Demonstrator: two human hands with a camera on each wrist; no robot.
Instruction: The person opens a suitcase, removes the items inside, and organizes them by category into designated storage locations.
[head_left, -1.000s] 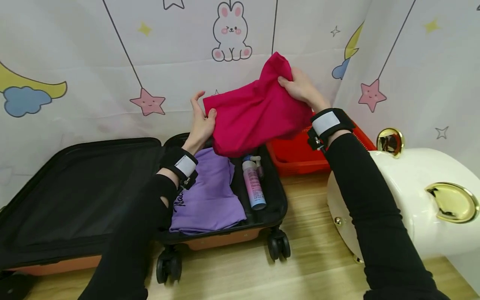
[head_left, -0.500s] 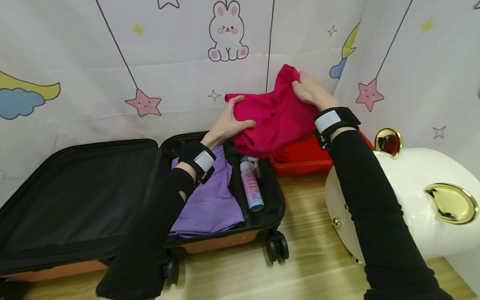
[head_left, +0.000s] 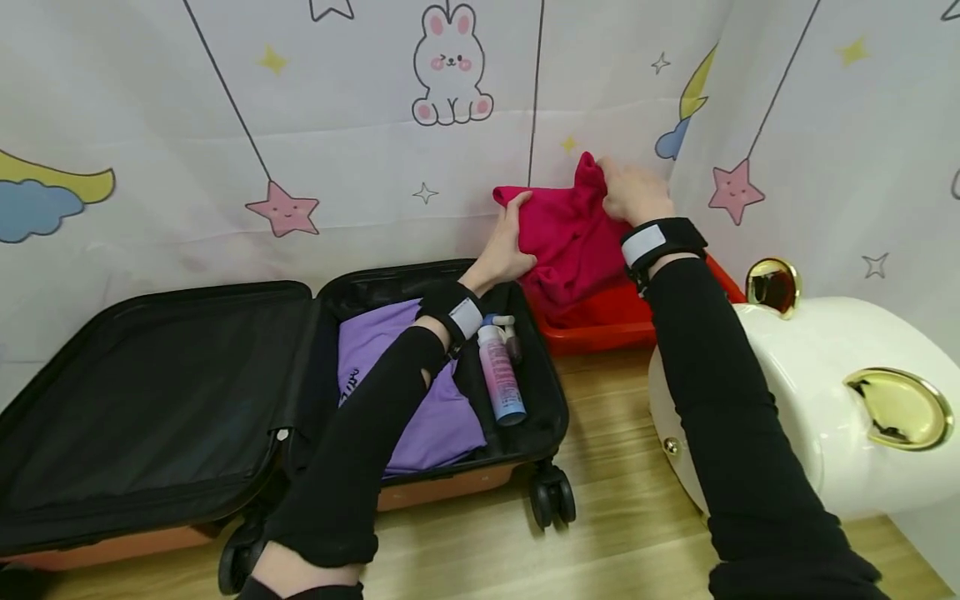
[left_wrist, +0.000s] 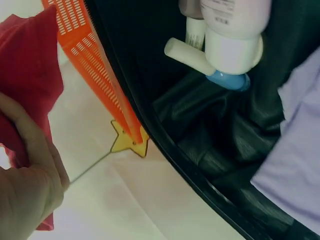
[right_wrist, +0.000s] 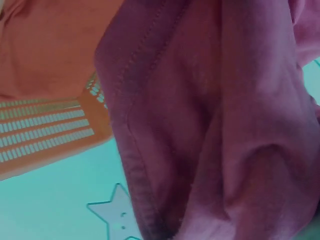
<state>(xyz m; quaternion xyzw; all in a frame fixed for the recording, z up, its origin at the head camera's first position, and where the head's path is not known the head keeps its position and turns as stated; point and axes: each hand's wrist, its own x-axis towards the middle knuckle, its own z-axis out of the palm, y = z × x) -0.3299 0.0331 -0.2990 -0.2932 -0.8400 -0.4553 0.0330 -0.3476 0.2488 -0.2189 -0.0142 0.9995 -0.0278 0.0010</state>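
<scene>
Two hands hold one crumpled magenta cloth garment [head_left: 570, 242] above a red slotted plastic basket [head_left: 600, 329] that stands on the wooden floor [head_left: 615, 500] against the cartoon-printed backdrop [head_left: 225, 125]. The left hand [head_left: 510, 242] lies on the garment's left side, thumb on top and fingers curled around the fold; the left wrist view shows its fingers wrapped round the red fabric [left_wrist: 27, 75] just beside the basket's orange-red grid wall [left_wrist: 92, 65]. The right hand [head_left: 630, 190] pinches the bunched upper corner of the garment, fingers closed on the cloth; in the right wrist view the fabric [right_wrist: 210, 125] fills most of the picture, and the hand itself cannot be seen there. The lower end of the garment hangs into the basket.

Just left of the basket an open black-lined suitcase with an orange shell [head_left: 150, 392] lies flat on the floor. Its right half holds a folded purple shirt [head_left: 442, 417], partly under the left forearm, and beside it a pink-and-blue spray bottle [head_left: 500, 379] lying on its side, with a smaller bottle [head_left: 513, 342] touching it. At the right stands a white rounded case with gold fittings [head_left: 825, 383].
</scene>
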